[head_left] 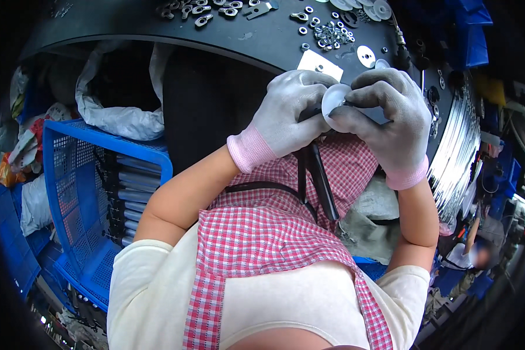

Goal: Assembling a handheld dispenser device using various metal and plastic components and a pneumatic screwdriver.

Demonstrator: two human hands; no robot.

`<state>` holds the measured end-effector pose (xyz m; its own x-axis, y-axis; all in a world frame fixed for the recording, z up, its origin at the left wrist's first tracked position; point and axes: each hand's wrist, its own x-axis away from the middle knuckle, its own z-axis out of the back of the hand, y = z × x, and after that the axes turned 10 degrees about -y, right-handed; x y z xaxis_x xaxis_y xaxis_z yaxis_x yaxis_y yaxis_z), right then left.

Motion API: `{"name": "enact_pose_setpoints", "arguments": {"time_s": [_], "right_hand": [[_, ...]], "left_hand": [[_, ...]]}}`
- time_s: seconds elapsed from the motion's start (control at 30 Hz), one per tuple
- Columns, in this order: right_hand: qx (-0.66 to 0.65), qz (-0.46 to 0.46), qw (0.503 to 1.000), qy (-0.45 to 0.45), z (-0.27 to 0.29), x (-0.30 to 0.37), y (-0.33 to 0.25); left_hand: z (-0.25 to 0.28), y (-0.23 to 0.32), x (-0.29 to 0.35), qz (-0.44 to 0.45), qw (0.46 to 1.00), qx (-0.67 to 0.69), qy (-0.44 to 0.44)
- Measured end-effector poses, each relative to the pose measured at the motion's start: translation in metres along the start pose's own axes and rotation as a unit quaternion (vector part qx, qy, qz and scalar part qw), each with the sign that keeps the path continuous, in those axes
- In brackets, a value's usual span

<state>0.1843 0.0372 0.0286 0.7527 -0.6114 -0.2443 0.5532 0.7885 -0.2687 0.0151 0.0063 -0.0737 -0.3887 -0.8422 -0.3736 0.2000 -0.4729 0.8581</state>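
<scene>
Both my hands wear grey-white gloves with pink cuffs and meet above my lap at the bench edge. My left hand (294,111) is closed at a translucent white disc (330,98), its fingers behind the disc. Thumb and fingertips of my right hand (388,111) pinch together at the disc's face; a small dark part shows there, too hidden to name. Below my hands a black rod-like piece (321,181) slants down over my checked apron; its upper end is hidden behind my left hand.
On the dark bench (239,35) lie a pile of small metal nuts (332,36), several metal fittings (203,20) and a white card (319,65). A blue crate (108,134) with grey tubes stands at left. Shiny metal rods (458,151) lie at right; another person (464,254) is farther off.
</scene>
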Motion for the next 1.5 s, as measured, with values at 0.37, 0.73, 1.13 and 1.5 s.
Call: {"name": "enact_pose_setpoints", "arguments": {"time_s": [0.37,0.73,1.13,1.5], "right_hand": [[0.003,-0.017,1.0,-0.002,0.007,0.004,0.007],[0.067,-0.012,0.998,-0.02,0.009,0.012,0.015],[-0.044,0.046,0.997,-0.032,-0.003,0.01,0.018],[-0.071,-0.039,0.997,-0.015,0.006,0.008,-0.006]], "left_hand": [[-0.006,0.001,0.0,0.001,0.999,-0.003,0.052],[-0.008,-0.001,-0.001,-0.002,0.998,0.005,0.056],[-0.004,-0.003,0.001,0.005,1.0,0.012,0.006],[0.002,0.015,-0.002,-0.021,0.996,0.057,0.06]]}}
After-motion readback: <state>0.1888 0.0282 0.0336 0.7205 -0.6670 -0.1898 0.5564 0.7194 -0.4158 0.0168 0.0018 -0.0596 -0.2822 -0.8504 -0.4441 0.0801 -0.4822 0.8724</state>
